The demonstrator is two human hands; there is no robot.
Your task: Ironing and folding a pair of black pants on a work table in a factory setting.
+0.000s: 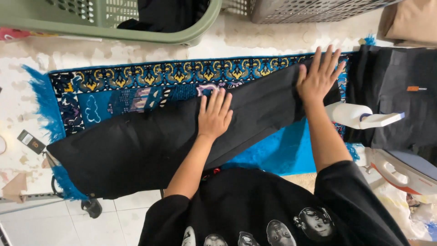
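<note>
I see left hand (215, 115) and right hand (317, 77) flat on black garment (150, 146) over blue rug (114, 91), fingers spread apart.

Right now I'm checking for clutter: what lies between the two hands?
Only black garment lies between left hand and right hand, in the head view.

Matt black cloth garment (150, 146) – on a woven, fringed rug (114, 91).

Both hands (215, 114) (317, 75) press flat on black trousers (136, 150).
</note>
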